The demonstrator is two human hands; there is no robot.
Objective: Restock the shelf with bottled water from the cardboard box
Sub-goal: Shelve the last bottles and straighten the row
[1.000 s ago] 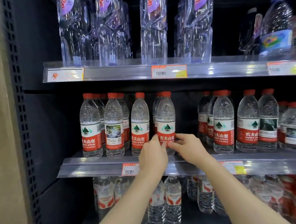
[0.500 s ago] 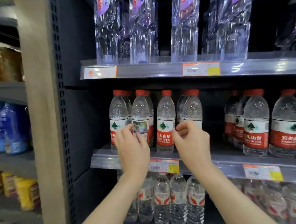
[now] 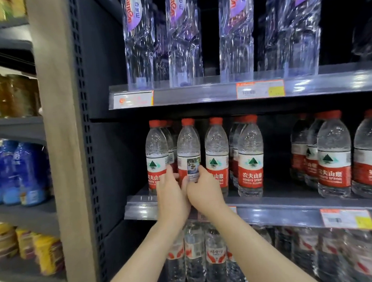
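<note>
Both hands are on one bottle [image 3: 188, 145] standing at the front of the middle shelf [image 3: 292, 214], near the view's centre. The left hand [image 3: 173, 197] holds its label from 9 o'clock and the right hand [image 3: 205, 193] from 3 o'clock, fingers curled on it in a narrow grip. It is upright, base apparently down on the shelf, close between a neighbour [image 3: 156, 151] at 9 o'clock and another [image 3: 216, 148] at 3 o'clock. Its label shows a picture panel, not the red front the others show, so it probably needs turning to match. The left columns look filled, with rows behind. A dark gap further toward 3 o'clock looks able to take more bottles. The box is out of view, so what remains in it cannot be told.
</note>
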